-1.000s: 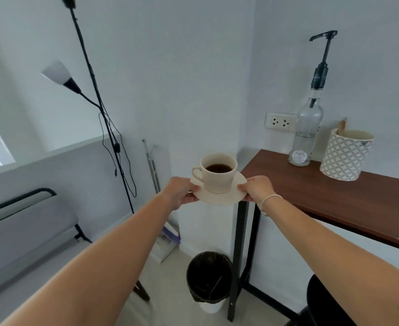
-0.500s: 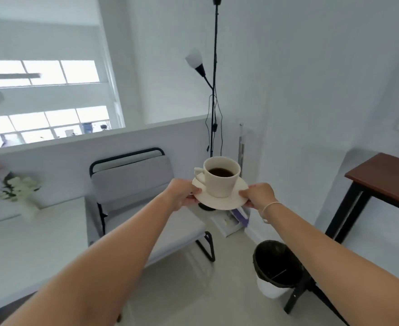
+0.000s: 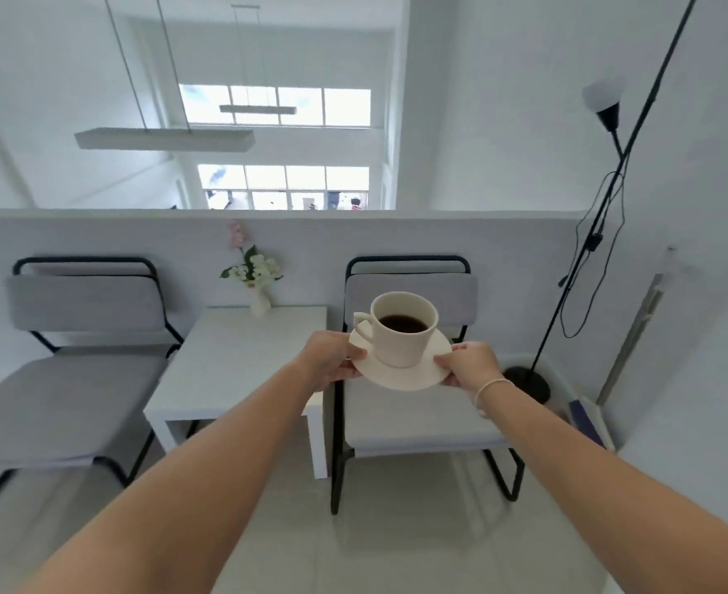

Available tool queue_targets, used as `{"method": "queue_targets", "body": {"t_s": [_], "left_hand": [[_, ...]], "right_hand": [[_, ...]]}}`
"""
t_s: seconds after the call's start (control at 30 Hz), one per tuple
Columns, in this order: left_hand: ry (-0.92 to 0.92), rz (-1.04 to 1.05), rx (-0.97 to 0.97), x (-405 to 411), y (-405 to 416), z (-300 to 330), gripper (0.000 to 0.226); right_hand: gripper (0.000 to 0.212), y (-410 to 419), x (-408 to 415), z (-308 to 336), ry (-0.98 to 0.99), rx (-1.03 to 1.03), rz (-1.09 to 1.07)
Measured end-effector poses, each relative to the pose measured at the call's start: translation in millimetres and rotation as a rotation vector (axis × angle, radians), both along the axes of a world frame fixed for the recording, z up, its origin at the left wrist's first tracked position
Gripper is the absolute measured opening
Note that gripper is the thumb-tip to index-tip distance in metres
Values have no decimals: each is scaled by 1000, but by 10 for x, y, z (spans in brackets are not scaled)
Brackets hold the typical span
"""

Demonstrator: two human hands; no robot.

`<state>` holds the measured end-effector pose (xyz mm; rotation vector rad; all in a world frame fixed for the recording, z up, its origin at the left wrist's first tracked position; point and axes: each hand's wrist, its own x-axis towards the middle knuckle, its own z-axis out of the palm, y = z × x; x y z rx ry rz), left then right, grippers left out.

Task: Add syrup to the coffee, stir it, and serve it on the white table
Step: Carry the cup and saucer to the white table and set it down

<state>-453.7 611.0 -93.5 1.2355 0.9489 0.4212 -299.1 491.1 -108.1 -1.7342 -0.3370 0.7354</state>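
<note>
A cream cup (image 3: 401,336) of dark coffee stands on a cream saucer (image 3: 422,375), held in the air. My left hand (image 3: 332,360) grips the saucer's left rim and my right hand (image 3: 467,364) grips its right rim. The cup's handle points left. The small white table (image 3: 233,366) stands below and to the left of the saucer, between two chairs. The saucer hovers over the table's right edge and the right chair.
A white vase with flowers (image 3: 257,276) sits at the table's far edge. Grey chairs with black frames stand left (image 3: 75,370) and right (image 3: 418,426) of the table. A black floor lamp (image 3: 598,233) stands at the right by the wall.
My view has swung left from the brown table, bottle and bin to the white table and chairs. Both hands keep the saucer and cup level in front of me.
</note>
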Motion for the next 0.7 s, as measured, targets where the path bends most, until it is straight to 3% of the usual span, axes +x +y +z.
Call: {"method": "queue_targets", "body": {"t_s": [0.37,0.53,0.7], "left_hand": [[-24,252,-50,-527,1044,-383,33],[-31,342,-70,-598,1469,-571,33],[-14,415,-98,-680,1899,-770,33]], "right_hand": [[11,1468,-240,-373,14,-12,263],[21,2067,-251,-522,7,-29,348],[12,2631,-302,-736,14,-73,404]]}}
